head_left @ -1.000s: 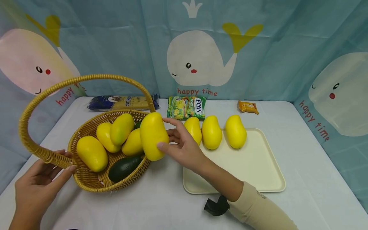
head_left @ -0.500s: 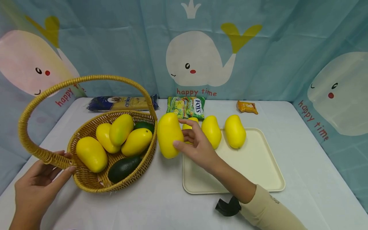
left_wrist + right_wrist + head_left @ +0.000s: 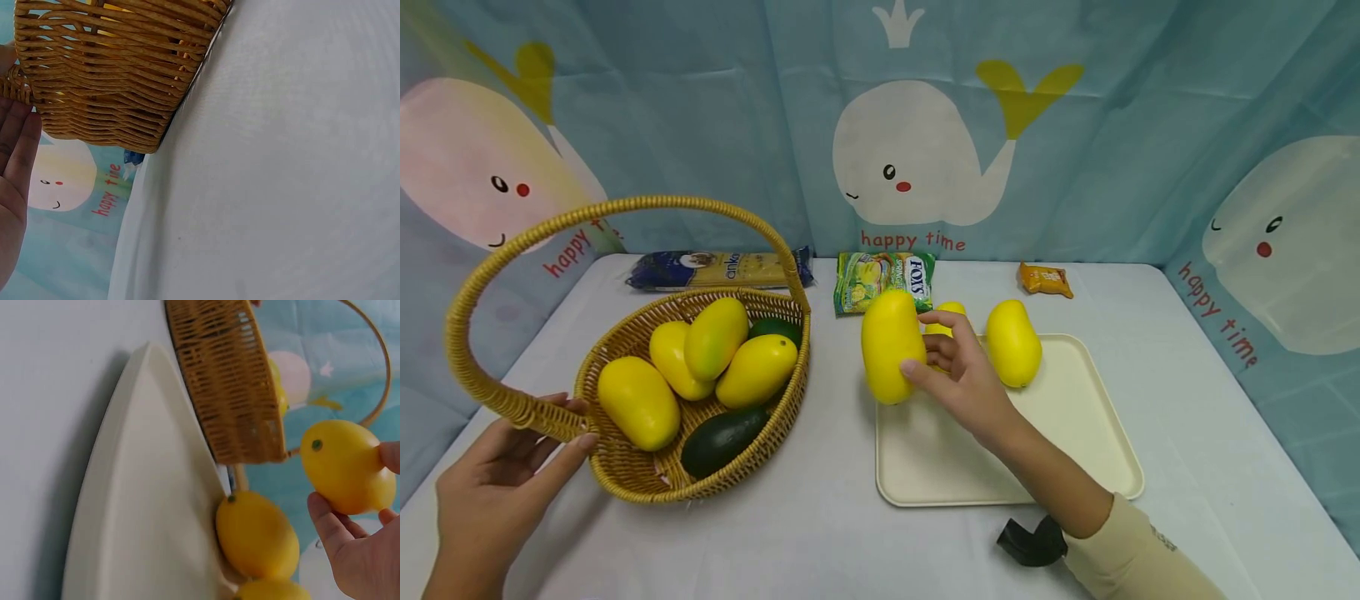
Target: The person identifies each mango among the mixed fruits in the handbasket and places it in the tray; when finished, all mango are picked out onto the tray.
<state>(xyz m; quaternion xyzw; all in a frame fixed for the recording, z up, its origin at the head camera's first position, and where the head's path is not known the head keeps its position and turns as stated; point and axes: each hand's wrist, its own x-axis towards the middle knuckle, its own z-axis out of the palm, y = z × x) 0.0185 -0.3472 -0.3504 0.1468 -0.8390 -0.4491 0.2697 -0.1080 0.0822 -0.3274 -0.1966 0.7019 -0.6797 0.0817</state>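
Note:
My right hand [image 3: 966, 379] holds a yellow mango [image 3: 891, 346] between thumb and fingers, raised over the left end of the cream tray [image 3: 955, 475]. In the right wrist view the held mango [image 3: 344, 462] shows a green stem spot. Another mango [image 3: 1013, 343] lies at the tray's back edge; a second one [image 3: 946, 309] is partly hidden behind my fingers. My left hand [image 3: 497, 492] grips the wicker basket [image 3: 786, 417] where its handle meets the rim, thumb on top. Inside the basket are several mangoes [image 3: 638, 402] and two dark green avocados [image 3: 724, 442].
Along the back of the white table lie a pasta packet [image 3: 718, 269], a green FOX'S candy bag [image 3: 865, 283] and a small orange wrapped snack [image 3: 1046, 280]. A whale-print curtain [image 3: 790, 125] stands behind. The arched basket handle [image 3: 655, 202] rises high over the basket.
My right hand has carried the mango rightward from over the basket's right rim to over the tray's left end. The left hand keeps its grip and the basket stays put.

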